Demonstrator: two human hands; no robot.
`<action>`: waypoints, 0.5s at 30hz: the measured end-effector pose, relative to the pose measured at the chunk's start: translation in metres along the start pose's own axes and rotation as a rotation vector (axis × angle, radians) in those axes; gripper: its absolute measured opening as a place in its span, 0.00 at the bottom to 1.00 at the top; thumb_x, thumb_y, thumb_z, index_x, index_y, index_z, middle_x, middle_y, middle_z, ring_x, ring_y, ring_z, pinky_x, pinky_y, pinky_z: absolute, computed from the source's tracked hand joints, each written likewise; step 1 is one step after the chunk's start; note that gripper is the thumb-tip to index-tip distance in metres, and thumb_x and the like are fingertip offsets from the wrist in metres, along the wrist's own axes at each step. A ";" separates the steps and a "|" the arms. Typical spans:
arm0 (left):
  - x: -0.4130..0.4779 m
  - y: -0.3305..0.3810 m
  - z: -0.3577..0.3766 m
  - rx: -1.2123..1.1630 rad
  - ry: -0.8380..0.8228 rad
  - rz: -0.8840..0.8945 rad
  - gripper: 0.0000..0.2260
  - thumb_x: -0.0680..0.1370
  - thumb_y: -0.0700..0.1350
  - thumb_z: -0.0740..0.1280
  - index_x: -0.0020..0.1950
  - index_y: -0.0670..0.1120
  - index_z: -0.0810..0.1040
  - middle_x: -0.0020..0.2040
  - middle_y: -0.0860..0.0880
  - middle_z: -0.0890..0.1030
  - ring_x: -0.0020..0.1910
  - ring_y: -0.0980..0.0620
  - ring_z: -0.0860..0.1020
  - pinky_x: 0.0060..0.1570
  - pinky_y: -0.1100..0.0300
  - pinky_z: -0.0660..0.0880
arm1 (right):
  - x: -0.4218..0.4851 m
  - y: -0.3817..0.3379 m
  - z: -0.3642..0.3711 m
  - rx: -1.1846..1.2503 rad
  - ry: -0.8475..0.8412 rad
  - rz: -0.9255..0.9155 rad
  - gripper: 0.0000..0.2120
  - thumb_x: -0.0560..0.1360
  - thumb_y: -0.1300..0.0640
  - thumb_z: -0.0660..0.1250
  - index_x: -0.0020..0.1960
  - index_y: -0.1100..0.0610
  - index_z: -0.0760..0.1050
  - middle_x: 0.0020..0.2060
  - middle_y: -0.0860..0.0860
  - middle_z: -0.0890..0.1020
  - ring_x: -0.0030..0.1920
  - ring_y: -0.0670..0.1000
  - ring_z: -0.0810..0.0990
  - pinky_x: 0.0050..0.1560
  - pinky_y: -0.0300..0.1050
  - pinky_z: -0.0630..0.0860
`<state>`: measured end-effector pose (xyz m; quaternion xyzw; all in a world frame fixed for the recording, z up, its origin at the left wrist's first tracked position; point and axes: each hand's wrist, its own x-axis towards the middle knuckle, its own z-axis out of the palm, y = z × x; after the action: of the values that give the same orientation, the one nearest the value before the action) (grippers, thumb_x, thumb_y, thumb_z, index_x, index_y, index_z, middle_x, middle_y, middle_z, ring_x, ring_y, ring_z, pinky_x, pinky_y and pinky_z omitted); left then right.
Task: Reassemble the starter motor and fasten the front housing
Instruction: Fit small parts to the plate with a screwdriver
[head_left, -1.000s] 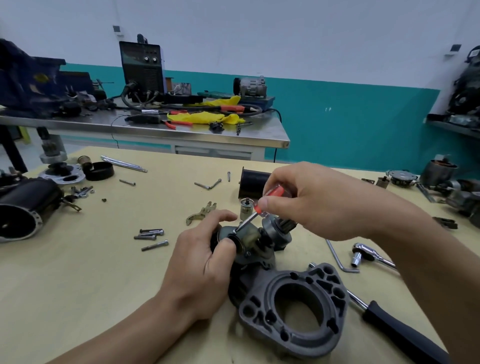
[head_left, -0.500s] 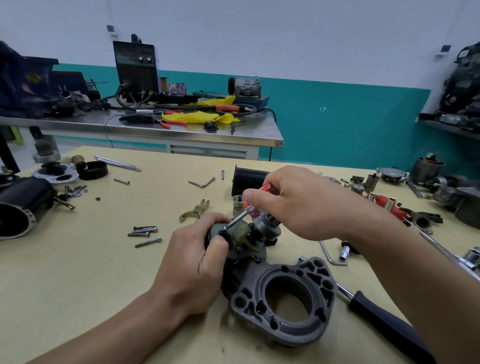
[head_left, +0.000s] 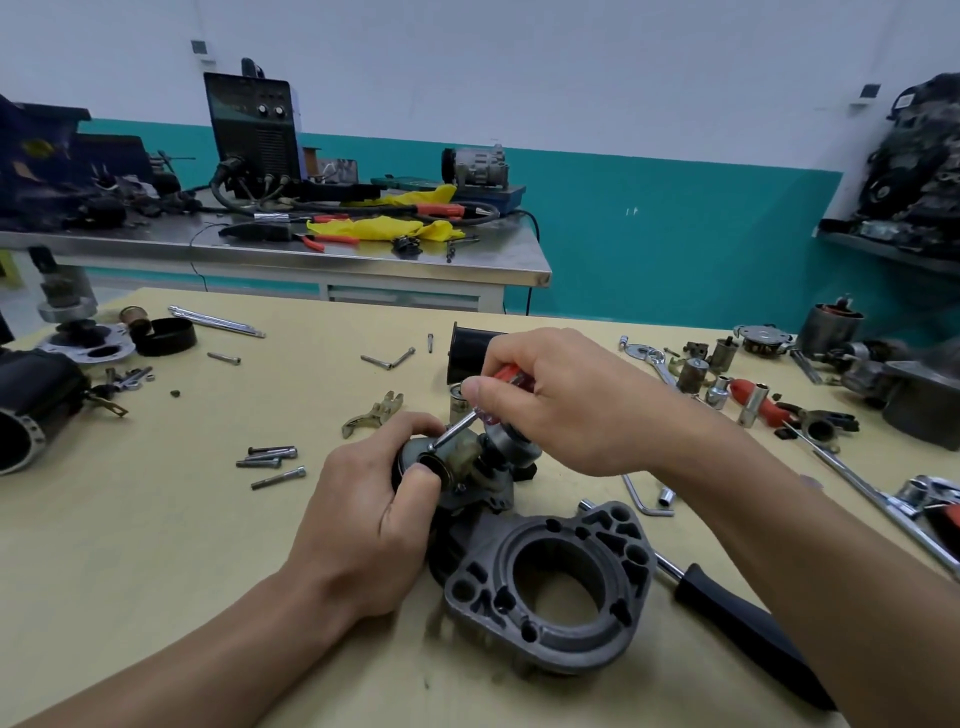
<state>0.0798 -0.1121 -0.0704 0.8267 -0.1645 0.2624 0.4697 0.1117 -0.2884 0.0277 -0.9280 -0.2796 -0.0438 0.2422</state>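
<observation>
Starter motor gear assembly (head_left: 470, 460), mid-frame, sits gripped in our left hand (head_left: 363, 525); our right hand (head_left: 571, 410) pinches a red-handled steel screwdriver (head_left: 458, 425), tip against it. Just below lies the grey cast front housing (head_left: 553, 631) on the yellow tabletop (head_left: 156, 545).

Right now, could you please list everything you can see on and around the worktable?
table: one, pale wood, foreground
front housing: one, grey, on the table near the camera
starter assembly: one, grey metal, just behind the housing
screwdriver: one, red handle, tip on the assembly
loose bolts: four, dark steel, left of the hands
motor casing: one, black, far left
wrench: one, black handle, lower right
sockets: several, silver, right side
steel bench: one, behind the table
machine: one, black, on the bench
cloth: one, yellow, on the bench
left grip: holds the assembly
right grip: holds the screwdriver
</observation>
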 end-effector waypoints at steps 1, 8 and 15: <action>0.000 0.000 0.000 0.001 0.003 0.002 0.15 0.70 0.52 0.55 0.50 0.55 0.77 0.36 0.48 0.81 0.38 0.48 0.78 0.36 0.47 0.75 | -0.001 0.001 0.001 0.023 0.002 0.008 0.14 0.82 0.45 0.62 0.43 0.52 0.77 0.31 0.46 0.76 0.29 0.41 0.73 0.28 0.35 0.64; -0.002 -0.003 0.001 0.045 -0.001 0.031 0.14 0.70 0.52 0.55 0.52 0.57 0.75 0.36 0.48 0.81 0.38 0.49 0.79 0.36 0.47 0.75 | -0.002 -0.001 0.003 0.106 0.016 0.074 0.19 0.81 0.44 0.63 0.46 0.59 0.79 0.32 0.53 0.77 0.29 0.49 0.71 0.31 0.45 0.68; -0.002 -0.002 0.000 0.069 -0.007 0.050 0.14 0.71 0.52 0.55 0.52 0.57 0.75 0.36 0.50 0.80 0.37 0.50 0.78 0.35 0.48 0.75 | -0.002 0.002 0.006 0.191 0.048 0.135 0.17 0.81 0.45 0.64 0.43 0.57 0.80 0.26 0.47 0.75 0.22 0.43 0.68 0.24 0.35 0.64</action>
<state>0.0790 -0.1116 -0.0731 0.8389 -0.1777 0.2766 0.4339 0.1106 -0.2882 0.0211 -0.9162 -0.2134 -0.0227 0.3385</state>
